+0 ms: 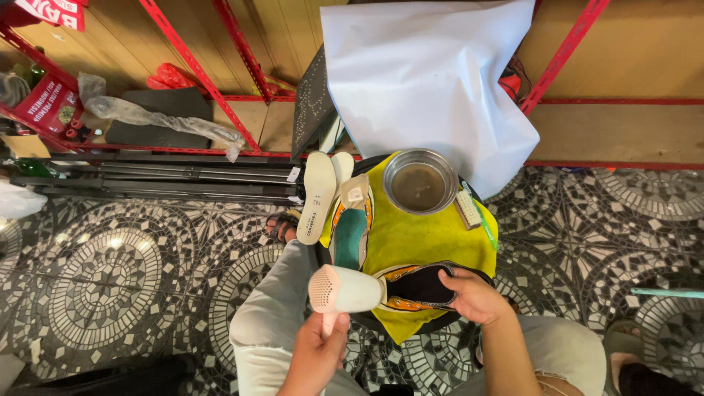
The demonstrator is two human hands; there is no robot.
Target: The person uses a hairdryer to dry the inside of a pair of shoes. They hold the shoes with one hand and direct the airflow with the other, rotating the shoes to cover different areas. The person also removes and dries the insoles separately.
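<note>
Two hands busy: left hand (317, 350) gripping pale hair dryer (345, 290) handle, nozzle at shoe (420, 286); right hand (477, 295) clasping shoe rim over yellow cloth (422, 238) on table. Metal bowl (419, 181) behind.

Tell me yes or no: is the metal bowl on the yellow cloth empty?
No. The metal bowl holds murky brownish water.

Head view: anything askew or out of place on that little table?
Mostly tidy. The insoles overhang the table's left edge, past the yellow cloth. The brush sits at the right rim beside the metal bowl. No spill visible.
</note>
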